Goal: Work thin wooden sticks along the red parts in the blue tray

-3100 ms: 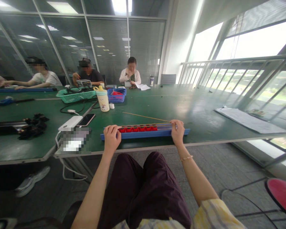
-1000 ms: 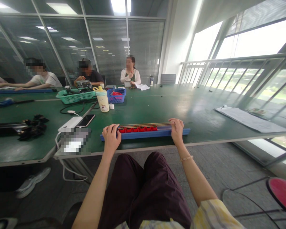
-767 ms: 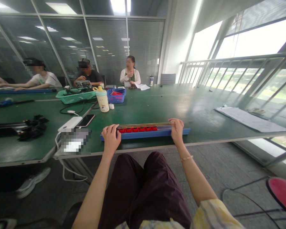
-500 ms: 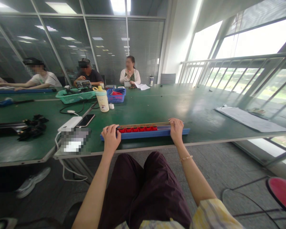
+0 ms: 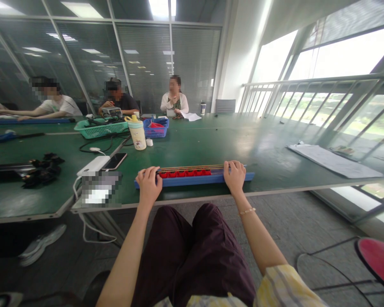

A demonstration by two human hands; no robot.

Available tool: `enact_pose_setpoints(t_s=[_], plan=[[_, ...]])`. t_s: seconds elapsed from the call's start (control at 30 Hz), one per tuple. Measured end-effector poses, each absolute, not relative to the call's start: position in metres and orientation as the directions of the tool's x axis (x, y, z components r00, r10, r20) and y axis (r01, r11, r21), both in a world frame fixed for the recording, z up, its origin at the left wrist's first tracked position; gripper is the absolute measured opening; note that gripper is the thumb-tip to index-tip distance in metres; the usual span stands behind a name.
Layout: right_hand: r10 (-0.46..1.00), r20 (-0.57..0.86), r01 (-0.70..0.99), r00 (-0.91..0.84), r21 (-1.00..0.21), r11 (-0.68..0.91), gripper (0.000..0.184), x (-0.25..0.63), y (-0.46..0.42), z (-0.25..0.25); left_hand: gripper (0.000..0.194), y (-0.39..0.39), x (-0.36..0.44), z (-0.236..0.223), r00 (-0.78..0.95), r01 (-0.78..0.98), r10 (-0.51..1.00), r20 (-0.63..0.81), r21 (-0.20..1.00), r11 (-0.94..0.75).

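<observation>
Our left hand (image 5: 149, 185) and right hand (image 5: 234, 177) are well apart, each curled down over one end of a long blue plastic rail (image 5: 192, 181) that lies near the front edge of a green workbench (image 5: 275, 168). Between them runs one row of small red blocks (image 5: 184, 173) under thin tan rods (image 5: 192, 166) — too small and partly covered for an exact count. To the left, a pixelated patch (image 5: 99, 188) hides one object — beside it lie one black phone (image 5: 114, 161) and one white power bank (image 5: 93, 165).
</observation>
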State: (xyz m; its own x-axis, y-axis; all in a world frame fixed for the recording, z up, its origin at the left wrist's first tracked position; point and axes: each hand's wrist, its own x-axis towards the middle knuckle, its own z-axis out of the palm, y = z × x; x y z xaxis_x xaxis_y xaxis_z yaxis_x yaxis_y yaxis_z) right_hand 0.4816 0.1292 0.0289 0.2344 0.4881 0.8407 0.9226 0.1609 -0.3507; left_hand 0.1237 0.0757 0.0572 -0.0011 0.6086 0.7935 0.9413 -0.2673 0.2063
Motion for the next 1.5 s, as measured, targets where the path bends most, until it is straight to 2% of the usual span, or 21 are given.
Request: enact_pose_setpoints(t_s=[0.2,0.37,0.47,0.7,0.87,1.0,1.33,1.5], plan=[[0.597,0.761,0.943,0.254,-0.333,0.023,0.046,0.48,0.128,0.03,0.033,0.074,0.125,0.059,-0.009,0.944,0.632,0.775,0.216,-0.251],[0.603,0.759,0.947,0.245,-0.32,0.017,0.044,0.479,0.127,0.032,0.033,0.074,0.127,0.059,-0.014,0.944,0.643,0.766,0.223,-0.244],[0.577,0.792,0.962,0.201,-0.269,0.034,0.042,0.477,0.123,0.034,0.034,0.074,0.127,0.058,-0.019,0.945,0.651,0.759,0.226,-0.235],[0.561,0.826,0.979,-0.056,-0.065,0.193,0.041,0.463,0.114,0.043,0.034,0.076,0.129,0.057,-0.012,0.943,0.65,0.76,0.225,-0.245],[0.567,0.77,0.937,-0.292,0.112,0.33,0.046,0.457,0.111,0.046,0.034,0.077,0.131,0.056,-0.006,0.943,0.63,0.776,0.214,-0.255],[0.58,0.705,0.895,-0.407,0.183,0.406,0.048,0.456,0.11,0.046,0.035,0.076,0.133,0.056,-0.002,0.942,0.644,0.765,0.217,-0.255],[0.623,0.749,0.947,-0.226,0.019,0.32,0.044,0.462,0.114,0.052,0.036,0.077,0.135,0.059,-0.005,0.936,0.643,0.766,0.231,-0.267],[0.608,0.791,0.959,-0.073,-0.112,0.26,0.04,0.467,0.116,0.049,0.036,0.076,0.135,0.06,-0.008,0.934,0.647,0.762,0.236,-0.267]])
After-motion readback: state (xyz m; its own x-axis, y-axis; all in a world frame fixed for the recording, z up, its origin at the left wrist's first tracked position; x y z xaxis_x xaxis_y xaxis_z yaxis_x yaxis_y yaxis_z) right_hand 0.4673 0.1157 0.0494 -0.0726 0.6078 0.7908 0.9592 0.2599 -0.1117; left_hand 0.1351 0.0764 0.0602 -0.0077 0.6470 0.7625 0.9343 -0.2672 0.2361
